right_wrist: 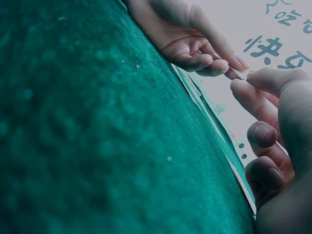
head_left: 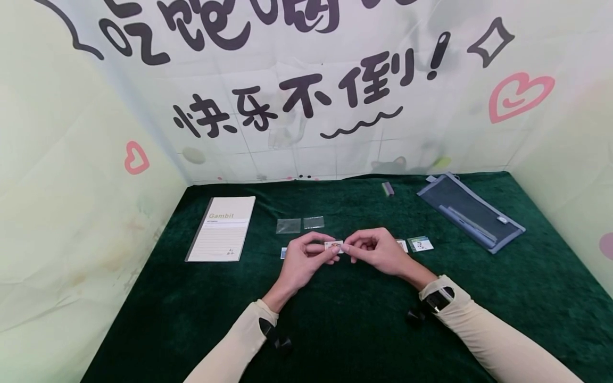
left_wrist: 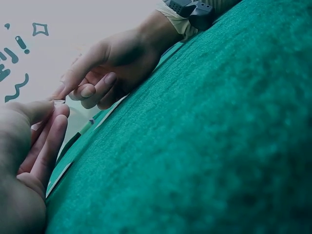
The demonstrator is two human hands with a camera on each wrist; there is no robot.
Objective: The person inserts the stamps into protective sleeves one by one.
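In the head view a small white card with a coloured picture [head_left: 333, 244] is held up between both hands above the dark green cloth. My left hand [head_left: 303, 261] pinches its left side between thumb and fingers. At the card's right edge, the thumb and index finger of my right hand [head_left: 383, 251] pinch it too. Both wrist views show the fingertips of the left hand [left_wrist: 29, 141] and right hand [right_wrist: 292, 117] meeting at the card, seen nearly edge-on. A blue-edged card [head_left: 283, 253] lies partly hidden behind the left hand. Beside the right hand lie picture cards [head_left: 422, 244].
Two clear plastic sleeves [head_left: 289, 226] lie beyond the hands. To the left is a notebook [head_left: 221, 229]. A blue mesh zip pouch [head_left: 471, 213] with pen-like items inside lies at the right, and a small purple-and-green block [head_left: 388, 189] near the back edge.
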